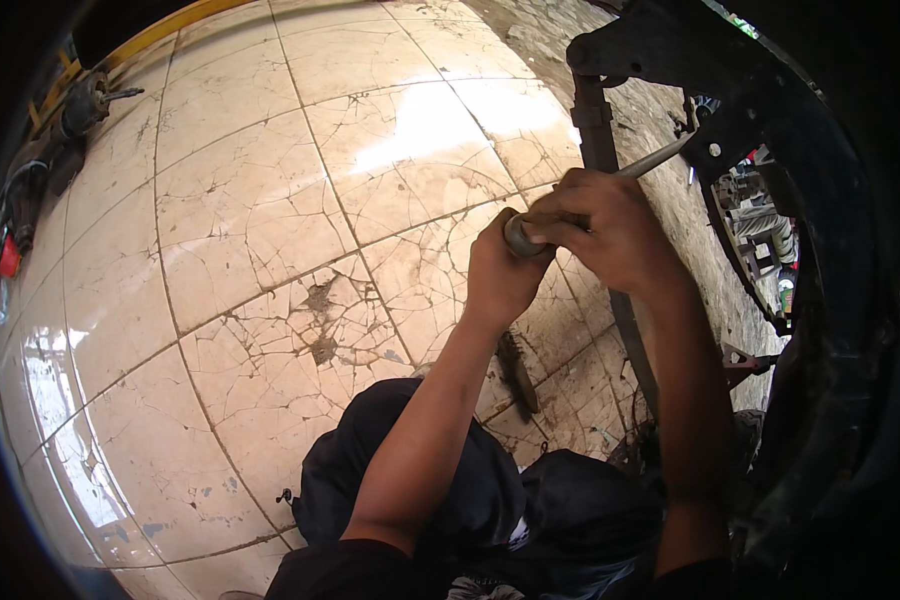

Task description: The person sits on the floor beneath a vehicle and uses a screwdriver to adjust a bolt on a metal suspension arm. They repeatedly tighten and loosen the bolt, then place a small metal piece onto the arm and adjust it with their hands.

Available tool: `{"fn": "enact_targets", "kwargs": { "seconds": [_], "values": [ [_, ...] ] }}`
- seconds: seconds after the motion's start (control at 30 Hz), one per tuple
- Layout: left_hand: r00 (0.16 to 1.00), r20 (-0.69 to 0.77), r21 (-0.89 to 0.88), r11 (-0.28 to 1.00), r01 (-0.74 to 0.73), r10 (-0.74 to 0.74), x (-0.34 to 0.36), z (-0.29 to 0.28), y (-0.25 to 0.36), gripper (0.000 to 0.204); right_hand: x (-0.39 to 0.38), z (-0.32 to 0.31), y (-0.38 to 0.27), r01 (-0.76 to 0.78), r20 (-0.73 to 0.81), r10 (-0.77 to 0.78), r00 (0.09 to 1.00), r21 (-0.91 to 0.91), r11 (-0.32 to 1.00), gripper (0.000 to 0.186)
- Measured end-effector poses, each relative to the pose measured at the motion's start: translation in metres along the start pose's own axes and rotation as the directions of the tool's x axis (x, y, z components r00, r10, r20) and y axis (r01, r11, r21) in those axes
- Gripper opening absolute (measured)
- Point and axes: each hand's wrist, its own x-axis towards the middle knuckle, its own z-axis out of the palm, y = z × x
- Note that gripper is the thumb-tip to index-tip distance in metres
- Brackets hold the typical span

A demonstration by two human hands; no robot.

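My left hand [507, 275] is closed around a grey piece with a rounded end [522, 238], which looks like metal. My right hand [610, 235] meets it from the right, its thumb and fingers bent against the same grey end. Behind the right hand a grey rod [655, 158] slants up to a dark metal frame [715, 150]. Whether rod and grey end are one piece is hidden by my fingers. A dark upright bar [596, 135] hangs from the frame and passes behind my right wrist.
Cracked cream tiles [260, 230] make up the floor. Between my forearms lies a narrow dark brush-like object [515, 375]. Dark machine parts [80, 105] lie at the far left, near a yellow bar [175, 22]. The dark frame crowds the right side.
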Motion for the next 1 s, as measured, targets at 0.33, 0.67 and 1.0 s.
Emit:
{"fn": "enact_targets", "kwargs": {
  "seconds": [0.33,0.67,1.0],
  "values": [
    [0.996,0.066,0.018,0.998,0.054,-0.055,0.002,-0.007,0.002,0.029,-0.007,-0.006,-0.001,-0.079,0.043,0.077,0.996,0.057,0.995,0.019],
    [0.999,0.039,-0.052,0.999,0.011,-0.009,0.001,-0.009,-0.005,0.027,-0.006,0.003,-0.002,-0.081,-0.005,0.081,0.997,0.080,0.994,0.017],
    [0.998,0.063,-0.012,1.000,0.026,-0.026,0.001,-0.010,-0.002,0.027,-0.006,0.003,-0.006,-0.214,0.029,0.212,0.977,0.141,0.967,0.020]
  ]
}}
